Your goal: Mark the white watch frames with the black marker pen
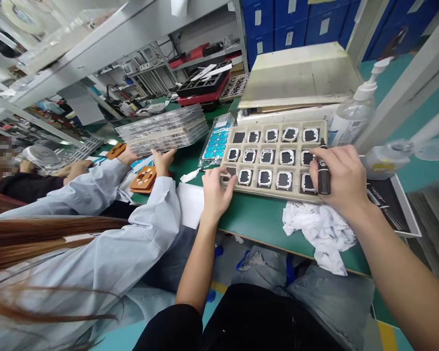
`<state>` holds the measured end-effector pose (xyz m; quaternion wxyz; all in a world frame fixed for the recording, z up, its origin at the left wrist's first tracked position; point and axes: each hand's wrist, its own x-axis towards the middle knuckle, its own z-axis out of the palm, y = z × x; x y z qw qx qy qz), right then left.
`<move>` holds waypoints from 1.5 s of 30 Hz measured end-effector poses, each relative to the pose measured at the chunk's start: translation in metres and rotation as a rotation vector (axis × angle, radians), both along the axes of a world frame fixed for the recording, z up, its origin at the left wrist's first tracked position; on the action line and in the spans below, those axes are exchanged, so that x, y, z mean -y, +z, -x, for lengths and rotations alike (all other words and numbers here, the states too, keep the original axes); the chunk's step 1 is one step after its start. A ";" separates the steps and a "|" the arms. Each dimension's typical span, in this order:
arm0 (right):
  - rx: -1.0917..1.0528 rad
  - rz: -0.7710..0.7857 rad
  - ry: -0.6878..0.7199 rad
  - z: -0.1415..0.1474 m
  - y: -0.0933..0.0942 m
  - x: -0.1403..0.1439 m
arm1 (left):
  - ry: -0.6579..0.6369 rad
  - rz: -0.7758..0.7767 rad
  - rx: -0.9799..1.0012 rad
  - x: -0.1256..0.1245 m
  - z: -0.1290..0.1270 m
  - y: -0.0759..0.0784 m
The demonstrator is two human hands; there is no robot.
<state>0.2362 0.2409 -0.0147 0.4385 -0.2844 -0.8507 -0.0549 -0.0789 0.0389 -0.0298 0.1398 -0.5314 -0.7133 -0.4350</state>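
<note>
Beige compartment tray (278,195) lies on the green table (256,219), three rows of square pockets; most pockets hold a small dark square part with a pale rim (265,177), a few at the tray's left end hold plain dark squares. Right hand (342,178) sits over the tray's right end, fingers closed around a dark marker (323,170) held upright, cap end up, its lower end down at the bottom-row pockets. Left hand (215,190) rests at the tray's lower left corner, fingers loosely bent, fingertips touching the tray edge and the nearest pocket, gripping nothing. Crumpled white cloth (320,229) lies on the table just in front of the tray, under the right wrist. Clear pump bottle (353,114) stands just behind the tray's right end. Left of the tray, a bag of blue pieces (215,144), then a co-worker's hand (163,161) under a stack of clear trays (163,129).
</note>
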 end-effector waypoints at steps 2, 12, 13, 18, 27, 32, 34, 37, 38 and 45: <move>-0.002 -0.026 0.009 0.000 0.001 0.000 | -0.030 -0.081 0.033 0.005 -0.014 -0.006; -0.028 -0.210 -0.100 -0.009 0.005 -0.005 | -0.579 0.231 0.668 0.018 -0.113 -0.026; -0.039 -0.202 -0.108 -0.010 0.005 -0.006 | -0.597 0.266 0.696 0.017 -0.112 -0.028; -0.049 -0.232 -0.079 -0.009 0.003 -0.004 | -0.674 0.337 0.714 0.016 -0.103 -0.034; -0.029 -0.312 0.021 0.001 0.006 0.000 | -0.692 0.392 0.613 0.019 -0.108 -0.029; -0.013 -0.312 0.012 0.001 0.006 0.003 | -0.703 0.400 0.569 0.020 -0.108 -0.025; -0.011 -0.288 0.011 0.001 0.006 0.005 | -0.703 0.399 0.574 0.020 -0.109 -0.024; -0.010 -0.263 0.015 0.002 0.005 0.008 | -0.696 0.400 0.571 0.021 -0.109 -0.025; -0.008 -0.253 0.014 0.002 0.005 0.009 | -0.692 0.401 0.569 0.021 -0.109 -0.025; 0.017 -0.210 0.005 0.001 0.007 0.015 | -0.696 0.387 0.567 0.022 -0.110 -0.025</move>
